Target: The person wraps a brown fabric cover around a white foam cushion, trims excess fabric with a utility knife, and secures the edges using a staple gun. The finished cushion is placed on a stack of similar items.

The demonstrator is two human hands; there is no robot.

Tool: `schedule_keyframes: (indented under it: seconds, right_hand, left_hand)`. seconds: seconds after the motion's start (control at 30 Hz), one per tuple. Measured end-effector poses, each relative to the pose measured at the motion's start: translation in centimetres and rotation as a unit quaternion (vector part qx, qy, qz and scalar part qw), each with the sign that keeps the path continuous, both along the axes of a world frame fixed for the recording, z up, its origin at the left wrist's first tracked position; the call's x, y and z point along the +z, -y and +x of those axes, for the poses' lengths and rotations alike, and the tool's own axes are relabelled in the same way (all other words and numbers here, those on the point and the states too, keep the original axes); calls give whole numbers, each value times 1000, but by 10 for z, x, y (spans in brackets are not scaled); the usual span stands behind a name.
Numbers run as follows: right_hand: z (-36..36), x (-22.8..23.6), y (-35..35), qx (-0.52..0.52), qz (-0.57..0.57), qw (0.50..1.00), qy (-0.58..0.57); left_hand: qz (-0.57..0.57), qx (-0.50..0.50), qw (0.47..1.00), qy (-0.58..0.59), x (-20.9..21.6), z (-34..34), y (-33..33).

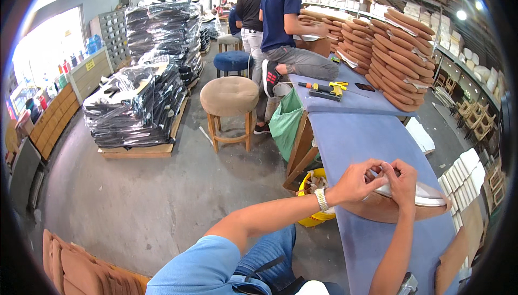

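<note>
On the blue-covered table lies a brown seat cushion [386,211], its pale underside turned up. My left hand [357,180], with a metal-band watch [322,200] at the wrist, is over the cushion's left end, its thumb and fingers pinched together. Right beside it my right hand [402,181] is closed too, fingertips meeting those of the left. What is pinched between them is too small to make out. The right forearm crosses in front of part of the cushion.
Farther along the blue table [359,133] lie a yellow-and-black power tool [326,90] and a phone [365,86], beside stacked brown cushions [402,60]. A yellow bucket [315,220] stands under its left edge. Co-workers [283,19] are ahead, near a round stool [229,96].
</note>
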State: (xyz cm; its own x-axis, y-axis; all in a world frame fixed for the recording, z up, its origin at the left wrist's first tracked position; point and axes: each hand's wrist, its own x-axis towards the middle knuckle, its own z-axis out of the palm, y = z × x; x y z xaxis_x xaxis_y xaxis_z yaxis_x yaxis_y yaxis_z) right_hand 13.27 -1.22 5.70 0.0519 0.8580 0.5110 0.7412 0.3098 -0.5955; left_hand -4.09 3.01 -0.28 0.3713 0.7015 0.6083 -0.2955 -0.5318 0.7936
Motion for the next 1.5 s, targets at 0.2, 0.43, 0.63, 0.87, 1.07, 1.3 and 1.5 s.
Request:
schedule_keyframes:
  seconds: [0.2,0.43,0.63,0.87,1.07,1.3,1.5]
  right_hand:
    - [4,-4,-7,-18,83,996,-32]
    - [0,-3,-23,-26,174,984,-35]
    - [9,-15,-28,4,232,973,-17]
    - [-5,-5,-2,-14,192,981,18]
    - [-7,-16,16,-35,211,975,54]
    - [-19,-30,48,-68,197,976,57]
    - [-19,-33,52,-77,203,975,49]
  left_hand:
    - [149,83,975,-141,10,1,-3]
    - [235,188,934,-194,24,9,-20]
    - [108,99,967,-208,27,-3,-53]
    - [-84,-46,977,-190,47,-23,-40]
    - [-75,-118,970,-198,38,-39,-33]
    - [1,-170,964,-205,15,-69,-5]
    - [157,-66,958,-229,-10,-69,20]
